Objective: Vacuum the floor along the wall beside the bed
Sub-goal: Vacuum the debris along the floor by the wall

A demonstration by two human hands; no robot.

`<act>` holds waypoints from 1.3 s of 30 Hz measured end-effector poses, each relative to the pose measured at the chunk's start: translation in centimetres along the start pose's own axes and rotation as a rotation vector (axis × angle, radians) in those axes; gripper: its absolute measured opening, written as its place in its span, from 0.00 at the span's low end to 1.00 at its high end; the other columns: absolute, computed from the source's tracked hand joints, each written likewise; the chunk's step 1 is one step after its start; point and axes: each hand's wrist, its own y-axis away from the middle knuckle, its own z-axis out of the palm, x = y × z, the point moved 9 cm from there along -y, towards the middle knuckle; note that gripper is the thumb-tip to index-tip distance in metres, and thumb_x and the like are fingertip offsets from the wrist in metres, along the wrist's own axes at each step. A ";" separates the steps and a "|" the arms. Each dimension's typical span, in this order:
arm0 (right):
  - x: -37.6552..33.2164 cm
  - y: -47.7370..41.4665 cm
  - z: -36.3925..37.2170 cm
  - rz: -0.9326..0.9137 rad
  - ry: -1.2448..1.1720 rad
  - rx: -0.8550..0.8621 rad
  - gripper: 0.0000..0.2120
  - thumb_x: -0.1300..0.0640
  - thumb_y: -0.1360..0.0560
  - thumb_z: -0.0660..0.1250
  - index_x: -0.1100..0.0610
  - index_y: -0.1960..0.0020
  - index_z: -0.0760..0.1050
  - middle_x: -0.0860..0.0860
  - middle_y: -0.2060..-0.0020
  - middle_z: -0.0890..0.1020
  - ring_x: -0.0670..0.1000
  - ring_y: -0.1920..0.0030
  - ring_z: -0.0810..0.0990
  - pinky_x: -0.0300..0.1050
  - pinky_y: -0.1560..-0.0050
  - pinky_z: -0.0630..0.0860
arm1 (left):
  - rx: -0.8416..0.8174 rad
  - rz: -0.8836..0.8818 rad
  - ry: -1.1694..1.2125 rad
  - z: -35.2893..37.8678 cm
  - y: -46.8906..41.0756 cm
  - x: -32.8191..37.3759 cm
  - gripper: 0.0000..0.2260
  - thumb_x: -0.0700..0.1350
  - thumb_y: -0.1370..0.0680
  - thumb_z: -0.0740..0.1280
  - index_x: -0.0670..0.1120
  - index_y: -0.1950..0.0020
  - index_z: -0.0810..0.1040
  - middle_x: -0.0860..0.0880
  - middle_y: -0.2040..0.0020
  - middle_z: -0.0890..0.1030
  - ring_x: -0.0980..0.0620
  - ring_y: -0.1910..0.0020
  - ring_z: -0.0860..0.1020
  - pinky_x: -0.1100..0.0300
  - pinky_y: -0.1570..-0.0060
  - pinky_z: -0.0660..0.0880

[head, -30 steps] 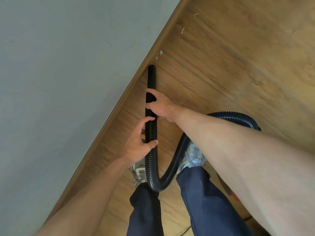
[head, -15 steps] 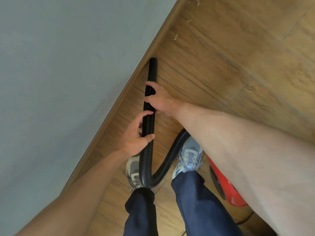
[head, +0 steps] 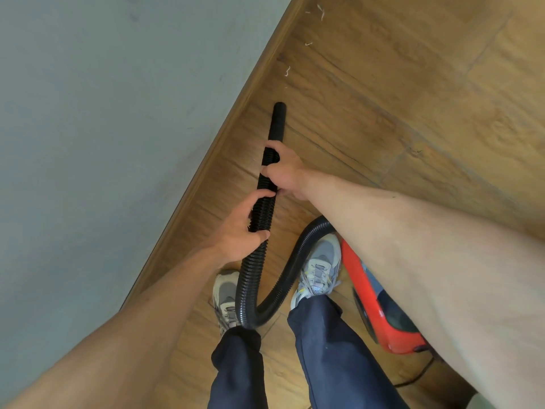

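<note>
1. The black hose (head: 262,214) points toward twelve o'clock, its smooth nozzle (head: 277,119) low over the wood floor (head: 413,98), just beside the skirting (head: 236,107) under the grey wall (head: 103,113).
2. The right hand (head: 284,169) is wrapped round the hose behind the nozzle; the left hand (head: 239,228) clasps the ribbed part at six o'clock from it.
3. The hose loops between two grey trainers (head: 320,267).
4. A red vacuum body (head: 380,317) sits at four o'clock.
5. Pale scraps (head: 286,71) lie beyond the nozzle.

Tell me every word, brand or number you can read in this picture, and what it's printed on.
None can be read.
Grey lace-up sneaker: a small tag on the laces, too blurred to read.
Red vacuum cleaner body: no legible label.
Black ribbed vacuum hose: no markings visible.
</note>
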 end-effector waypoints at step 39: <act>-5.0 1.9 -2.6 0.046 -0.051 0.049 0.27 0.65 0.21 0.63 0.46 0.26 0.65 0.54 0.42 0.73 0.50 0.51 0.77 0.49 0.52 0.81 | -0.001 0.015 0.039 -2.3 1.3 7.0 0.29 0.36 0.22 0.70 0.59 0.27 0.66 0.57 0.46 0.73 0.56 0.46 0.77 0.57 0.46 0.78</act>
